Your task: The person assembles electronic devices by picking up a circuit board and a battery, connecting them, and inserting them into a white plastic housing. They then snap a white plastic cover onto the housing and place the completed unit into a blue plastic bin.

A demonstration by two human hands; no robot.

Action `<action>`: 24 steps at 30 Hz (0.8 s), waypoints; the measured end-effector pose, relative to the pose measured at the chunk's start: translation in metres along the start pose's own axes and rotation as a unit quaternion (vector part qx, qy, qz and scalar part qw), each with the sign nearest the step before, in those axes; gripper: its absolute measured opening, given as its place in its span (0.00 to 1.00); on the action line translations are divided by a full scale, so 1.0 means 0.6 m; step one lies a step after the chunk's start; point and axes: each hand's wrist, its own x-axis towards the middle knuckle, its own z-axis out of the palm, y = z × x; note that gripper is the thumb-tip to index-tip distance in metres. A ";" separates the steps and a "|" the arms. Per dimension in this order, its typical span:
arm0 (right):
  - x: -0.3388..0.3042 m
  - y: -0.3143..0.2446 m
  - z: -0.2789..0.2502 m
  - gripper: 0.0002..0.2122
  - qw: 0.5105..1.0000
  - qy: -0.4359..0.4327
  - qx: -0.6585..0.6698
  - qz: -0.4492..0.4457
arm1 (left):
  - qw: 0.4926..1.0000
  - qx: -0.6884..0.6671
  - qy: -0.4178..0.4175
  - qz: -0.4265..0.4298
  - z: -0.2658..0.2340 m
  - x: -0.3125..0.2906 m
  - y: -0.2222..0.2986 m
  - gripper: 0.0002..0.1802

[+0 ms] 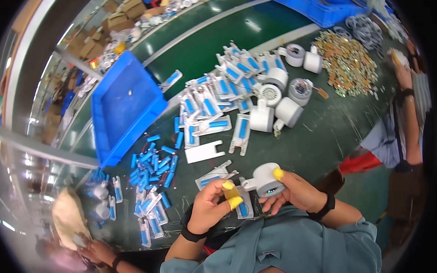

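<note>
My right hand (296, 189) grips a white round fan head (265, 175) with a short neck. Its thumb, in a yellow finger cot, presses on the top, and small electronic parts show in the lower opening. Close to the neck, my left hand (210, 207) has its thumb and index finger, both in yellow cots, bent around a tan piece too small to make out. Beneath the hands lies a white plastic shell with a blue battery (244, 209). Another such shell (212, 178) lies just beyond my left hand.
Ahead are piled battery shells (210, 105), several white fan heads (287, 111) and a heap of small circuit boards (348, 64). Loose blue batteries (155, 163) lie to the left, near a blue tray (125, 109). Other people's hands (401, 70) work at the right and lower left.
</note>
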 end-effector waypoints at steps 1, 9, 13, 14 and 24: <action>0.003 0.000 0.001 0.25 1.000 -0.012 -0.008 0.003 | 1.000 0.003 0.012 0.008 0.000 -0.008 0.014 0.19; 0.005 -0.005 0.014 0.24 0.990 -0.102 -0.094 0.032 | 0.977 0.001 0.198 0.074 -0.059 -0.109 0.141 0.14; 0.005 -0.001 0.012 0.18 0.988 -0.064 -0.141 0.016 | 0.855 0.275 0.430 0.092 -0.170 -0.180 0.201 0.08; 0.004 -0.001 0.007 0.17 0.988 -0.060 -0.138 0.009 | 0.826 0.322 0.456 0.080 -0.207 -0.189 0.208 0.08; -0.001 -0.001 -0.016 0.15 0.987 -0.058 -0.145 -0.029 | 0.462 0.704 0.525 -0.119 -0.504 -0.294 0.185 0.20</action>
